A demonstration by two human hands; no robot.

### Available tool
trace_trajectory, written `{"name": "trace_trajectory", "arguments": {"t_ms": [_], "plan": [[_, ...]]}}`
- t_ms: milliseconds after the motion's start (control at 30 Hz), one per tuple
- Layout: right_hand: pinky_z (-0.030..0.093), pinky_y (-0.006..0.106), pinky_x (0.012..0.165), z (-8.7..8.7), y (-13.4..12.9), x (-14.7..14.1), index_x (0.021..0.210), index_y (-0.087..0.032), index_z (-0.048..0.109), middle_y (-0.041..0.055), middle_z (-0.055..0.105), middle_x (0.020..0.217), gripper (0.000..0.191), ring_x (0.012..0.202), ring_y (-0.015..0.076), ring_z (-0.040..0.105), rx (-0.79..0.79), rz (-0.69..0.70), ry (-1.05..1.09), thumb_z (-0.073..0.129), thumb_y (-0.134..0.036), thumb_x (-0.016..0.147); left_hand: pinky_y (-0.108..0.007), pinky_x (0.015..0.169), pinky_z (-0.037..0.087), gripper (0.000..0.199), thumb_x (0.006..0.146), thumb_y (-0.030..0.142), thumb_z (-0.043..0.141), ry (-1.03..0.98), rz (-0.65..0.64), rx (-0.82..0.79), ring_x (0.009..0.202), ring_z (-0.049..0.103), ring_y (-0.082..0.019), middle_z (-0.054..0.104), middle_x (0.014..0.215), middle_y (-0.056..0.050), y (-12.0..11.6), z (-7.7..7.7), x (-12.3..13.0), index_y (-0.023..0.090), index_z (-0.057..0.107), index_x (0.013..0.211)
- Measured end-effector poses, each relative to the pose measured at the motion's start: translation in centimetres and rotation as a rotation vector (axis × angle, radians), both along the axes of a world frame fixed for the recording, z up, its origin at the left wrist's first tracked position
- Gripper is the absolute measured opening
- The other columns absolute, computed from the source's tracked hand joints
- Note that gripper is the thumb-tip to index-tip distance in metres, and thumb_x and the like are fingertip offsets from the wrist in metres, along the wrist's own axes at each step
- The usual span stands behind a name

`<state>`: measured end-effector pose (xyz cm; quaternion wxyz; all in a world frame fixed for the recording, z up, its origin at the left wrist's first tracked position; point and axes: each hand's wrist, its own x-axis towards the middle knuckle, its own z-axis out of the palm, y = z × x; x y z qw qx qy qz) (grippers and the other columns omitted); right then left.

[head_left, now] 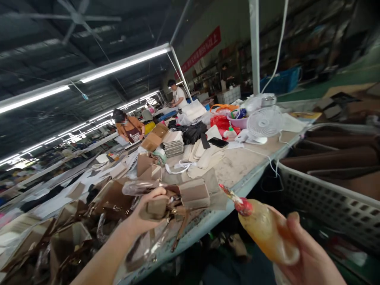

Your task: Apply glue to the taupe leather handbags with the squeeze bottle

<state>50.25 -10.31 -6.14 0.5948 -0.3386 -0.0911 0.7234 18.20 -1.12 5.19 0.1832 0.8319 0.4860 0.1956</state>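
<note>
My left hand (150, 211) is closed round part of a brown bag (194, 194) at the near edge of the worktable (234, 166). Clear plastic wrap and a hanging strap with metal fittings show about the bag. My right hand (303, 245) grips a glue bottle (264, 229) of yellowish, translucent plastic, clear of the table edge. Its narrow, red-stained nozzle points up and left, towards the bag. Many brown bags (111, 200) are heaped left of my left hand.
Beyond the bag lie stacked pale pieces (173, 143), a black phone (218, 142) and a white fan (264, 122). A white crate (326, 202) holds brown pieces at right. Two people work farther back, and a metal post (254, 47) rises behind the fan.
</note>
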Motion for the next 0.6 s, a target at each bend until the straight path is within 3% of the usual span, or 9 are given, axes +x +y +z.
{"name": "trace_trajectory", "arguments": {"t_ms": [100, 200, 300, 433, 500, 600], "plan": [[0.056, 0.035, 0.066, 0.8, 1.1, 0.9, 0.104, -0.031, 0.066, 0.0092, 0.068, 0.108, 0.045, 0.086, 0.0285, 0.069, 0.098, -0.015, -0.107, 0.078, -0.046, 0.063, -0.029, 0.067, 0.05, 0.008, 0.07, 0.024, 0.061, 0.086, 0.046, 0.022, 0.069, 0.059, -0.017, 0.062, 0.076, -0.001, 0.7, 3.3, -1.5, 0.021, 0.056, 0.075], [0.055, 0.03, 0.055, 1.3, 2.1, 1.2, 0.106, -0.027, 0.06, 0.0047, 0.069, 0.09, 0.05, 0.068, 0.0221, 0.067, 0.24, -0.006, -0.308, 0.081, -0.038, 0.062, -0.036, 0.08, 0.052, 0.017, 0.061, 0.029, 0.068, 0.074, 0.12, 0.04, 0.077, 0.063, -0.022, 0.068, 0.079, -0.003, 1.4, 4.8, -2.2, 0.022, 0.06, 0.076], [0.053, 0.026, 0.054, 1.6, 2.9, 1.2, 0.101, -0.024, 0.061, 0.0033, 0.067, 0.083, 0.041, 0.066, 0.0187, 0.064, 0.472, -0.093, -0.65, 0.08, -0.035, 0.066, -0.041, 0.082, 0.054, 0.031, 0.055, 0.033, 0.075, -0.049, 0.22, -0.137, 0.081, 0.067, -0.026, 0.073, 0.083, -0.005, 2.2, 4.4, -2.0, 0.021, 0.064, 0.081], [0.053, 0.028, 0.07, 2.2, 4.2, 1.1, 0.101, -0.021, 0.062, 0.0069, 0.064, 0.097, 0.031, 0.085, 0.0205, 0.063, 0.902, -0.264, -1.106, 0.075, -0.029, 0.074, -0.039, 0.075, 0.056, 0.036, 0.056, 0.031, 0.077, -0.176, 0.245, -0.424, 0.077, 0.069, -0.025, 0.074, 0.083, -0.005, 3.1, 2.9, -1.4, 0.018, 0.064, 0.087], [0.052, 0.031, 0.076, 2.4, 4.9, 1.1, 0.106, -0.021, 0.06, 0.0078, 0.062, 0.099, 0.033, 0.089, 0.0209, 0.061, 1.043, -0.284, -1.234, 0.073, -0.027, 0.076, -0.037, 0.075, 0.055, 0.032, 0.059, 0.028, 0.076, -0.193, 0.22, -0.493, 0.078, 0.068, -0.023, 0.074, 0.084, -0.004, 3.6, 2.3, -1.1, 0.018, 0.065, 0.088], [0.051, 0.031, 0.078, 2.9, 6.1, 0.9, 0.108, -0.019, 0.057, 0.0083, 0.062, 0.098, 0.033, 0.09, 0.0204, 0.06, 1.125, -0.298, -1.311, 0.07, -0.027, 0.08, -0.038, 0.078, 0.053, 0.03, 0.058, 0.025, 0.073, -0.2, 0.185, -0.517, 0.079, 0.068, -0.022, 0.074, 0.085, -0.001, 4.6, 1.9, -0.8, 0.017, 0.067, 0.087]]}}
